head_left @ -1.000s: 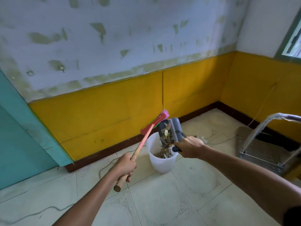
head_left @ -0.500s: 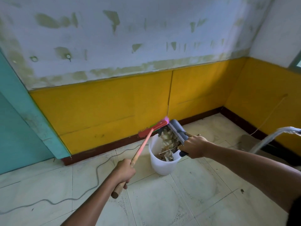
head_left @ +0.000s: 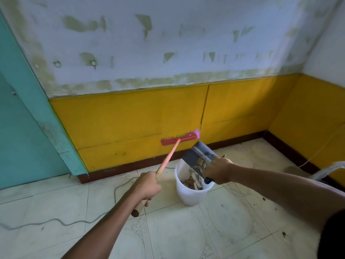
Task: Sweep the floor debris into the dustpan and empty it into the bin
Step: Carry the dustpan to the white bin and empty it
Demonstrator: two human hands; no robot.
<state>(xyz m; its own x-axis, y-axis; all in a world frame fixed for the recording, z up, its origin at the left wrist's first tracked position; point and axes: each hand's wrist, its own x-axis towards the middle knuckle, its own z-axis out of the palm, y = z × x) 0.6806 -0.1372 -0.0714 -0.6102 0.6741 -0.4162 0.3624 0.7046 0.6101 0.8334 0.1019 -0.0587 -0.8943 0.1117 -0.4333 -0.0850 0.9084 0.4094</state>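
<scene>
As the emptying step was in hand, the right hand (head_left: 217,170) was clenched round the handle of the grey dustpan (head_left: 198,156), which was tipped steeply over the white bin (head_left: 190,193) near the yellow wall. Debris (head_left: 192,181) lay in the bin and some clung to the pan. The left hand (head_left: 147,186) was wrapped round the broom (head_left: 170,155), its red head raised clear of the floor to the left of the pan. Judged next: tip further, perhaps shake loose the remainder, keeping the lip inside the rim.
</scene>
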